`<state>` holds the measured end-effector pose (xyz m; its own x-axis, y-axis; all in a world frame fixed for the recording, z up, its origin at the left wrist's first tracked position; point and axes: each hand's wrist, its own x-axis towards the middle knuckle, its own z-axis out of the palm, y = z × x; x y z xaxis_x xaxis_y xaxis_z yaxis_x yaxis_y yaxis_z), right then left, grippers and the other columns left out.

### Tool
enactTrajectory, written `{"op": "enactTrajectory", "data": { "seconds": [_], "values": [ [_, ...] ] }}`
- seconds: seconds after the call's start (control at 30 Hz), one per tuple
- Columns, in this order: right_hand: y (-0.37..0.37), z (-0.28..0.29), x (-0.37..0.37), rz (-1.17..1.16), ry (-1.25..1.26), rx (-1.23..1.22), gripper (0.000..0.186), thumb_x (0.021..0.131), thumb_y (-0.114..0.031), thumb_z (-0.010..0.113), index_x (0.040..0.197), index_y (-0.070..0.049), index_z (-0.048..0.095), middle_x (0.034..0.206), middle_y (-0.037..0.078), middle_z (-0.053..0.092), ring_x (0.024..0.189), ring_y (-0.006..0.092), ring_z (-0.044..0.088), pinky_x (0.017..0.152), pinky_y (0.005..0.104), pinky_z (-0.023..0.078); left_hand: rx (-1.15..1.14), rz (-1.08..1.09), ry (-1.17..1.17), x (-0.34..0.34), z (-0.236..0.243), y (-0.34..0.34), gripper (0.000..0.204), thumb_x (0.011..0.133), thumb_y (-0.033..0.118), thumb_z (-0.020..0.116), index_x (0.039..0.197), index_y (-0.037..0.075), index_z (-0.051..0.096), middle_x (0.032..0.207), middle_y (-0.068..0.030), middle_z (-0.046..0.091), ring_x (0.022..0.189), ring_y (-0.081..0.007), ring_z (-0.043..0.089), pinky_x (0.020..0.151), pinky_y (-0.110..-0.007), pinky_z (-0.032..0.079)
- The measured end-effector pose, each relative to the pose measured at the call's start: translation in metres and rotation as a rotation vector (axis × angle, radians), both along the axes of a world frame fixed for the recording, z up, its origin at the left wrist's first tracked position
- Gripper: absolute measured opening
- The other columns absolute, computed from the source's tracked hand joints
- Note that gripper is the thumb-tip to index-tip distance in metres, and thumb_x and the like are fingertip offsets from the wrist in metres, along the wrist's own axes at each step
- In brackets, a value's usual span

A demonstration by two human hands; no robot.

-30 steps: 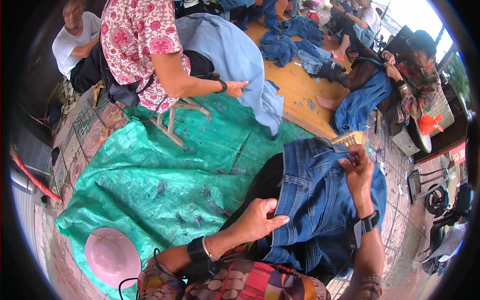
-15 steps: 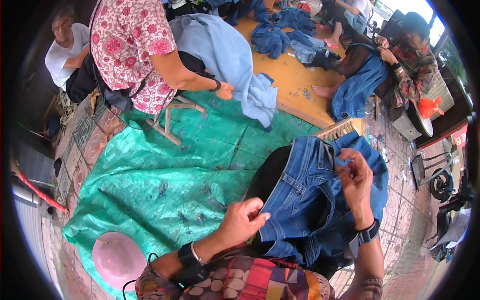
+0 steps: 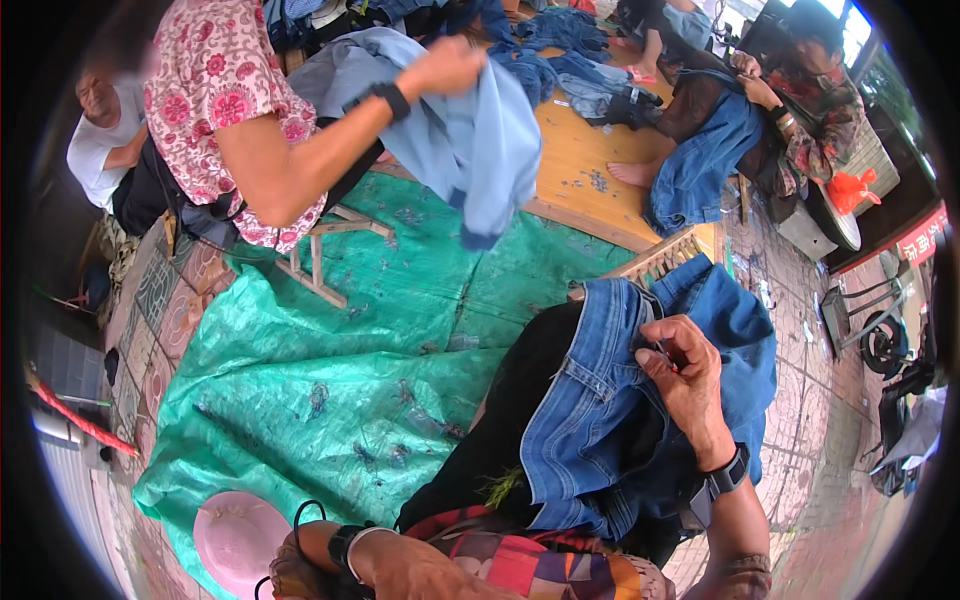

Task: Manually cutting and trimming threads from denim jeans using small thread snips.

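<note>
A pair of blue jeans (image 3: 575, 425) lies across my lap, its waistband turned up toward me. My right hand (image 3: 692, 385) is just above the waistband, thumb and fingers closed in a pinch. Something small and dark shows at the fingertips, too small to name. My left hand (image 3: 425, 572) is drawn back against my patterned top at the lower edge, away from the jeans. Its fingers are cut off from view. A green tuft (image 3: 502, 487) sits by my dark trouser leg.
Green sheeting (image 3: 400, 330) with scraps covers the ground; a pink hat (image 3: 240, 540) lies on it. Ahead, a co-worker in a flowered shirt (image 3: 215, 100) handles light blue denim (image 3: 500, 150). A yellow board (image 3: 570, 190) holds more jeans. Another person sits at right with denim (image 3: 700, 160).
My left hand has left the jeans' edge and moved down toward my body. My right hand has shifted slightly down and left. The co-worker's arm has lifted the light blue denim.
</note>
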<state>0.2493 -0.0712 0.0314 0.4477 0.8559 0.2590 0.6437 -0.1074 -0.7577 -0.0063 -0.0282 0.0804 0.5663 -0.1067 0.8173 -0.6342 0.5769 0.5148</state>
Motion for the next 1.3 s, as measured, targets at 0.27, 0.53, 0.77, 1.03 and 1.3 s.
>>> {"op": "enactTrajectory", "data": {
  "seconds": [0.27,0.53,0.77,1.03,1.3],
  "values": [
    [-0.01,0.01,-0.003,-0.01,0.176,0.001,0.021,0.073,0.001,0.072,0.091,-0.002,0.06,0.08,0.001,0.056,0.063,0.0096,0.047,0.059,0.0231,0.04,0.394,0.809,0.365,0.026,-0.023,0.064,0.035,0.074,0.008,0.074,0.105,0.005,0.058,0.101,-0.0081,0.061,0.08,-0.0144,0.057,0.065,-0.025,0.045],
    [0.002,0.04,-0.019,0.173,0.267,-0.159,0.028,0.075,0.0,0.071,0.098,-0.001,0.055,0.083,0.007,0.058,0.069,0.0152,0.056,0.065,0.0273,0.047,0.613,1.389,0.705,0.07,-0.07,0.081,0.02,0.075,0.003,0.072,0.092,0.003,0.063,0.079,-0.0078,0.062,0.068,-0.02,0.06,0.062,-0.03,0.048],
    [0.018,0.05,-0.021,0.335,0.033,-0.196,0.022,0.075,0.0,0.069,0.094,0.001,0.058,0.085,0.013,0.061,0.075,0.0261,0.063,0.066,0.0329,0.049,0.516,1.455,0.772,0.074,-0.071,0.077,0.006,0.084,0.004,0.062,0.088,0.001,0.058,0.077,-0.0104,0.061,0.068,-0.0239,0.061,0.061,-0.032,0.047],
    [0.031,0.049,-0.022,0.336,-0.133,-0.203,0.017,0.071,-0.003,0.07,0.084,-0.002,0.061,0.078,0.012,0.061,0.075,0.0328,0.061,0.062,0.0394,0.047,0.638,1.508,0.694,0.078,-0.068,0.08,0.006,0.084,0.003,0.06,0.085,0.002,0.054,0.076,-0.0095,0.056,0.067,-0.0273,0.057,0.061,-0.035,0.045],
    [0.031,0.046,-0.028,0.33,-0.238,-0.183,0.014,0.07,-0.001,0.069,0.08,-0.003,0.059,0.074,0.011,0.06,0.074,0.0312,0.061,0.061,0.0393,0.047,0.806,1.601,0.592,0.077,-0.068,0.08,0.007,0.082,0.003,0.06,0.082,0.002,0.053,0.075,-0.0088,0.055,0.067,-0.0274,0.056,0.06,-0.036,0.044]
  ]
}}
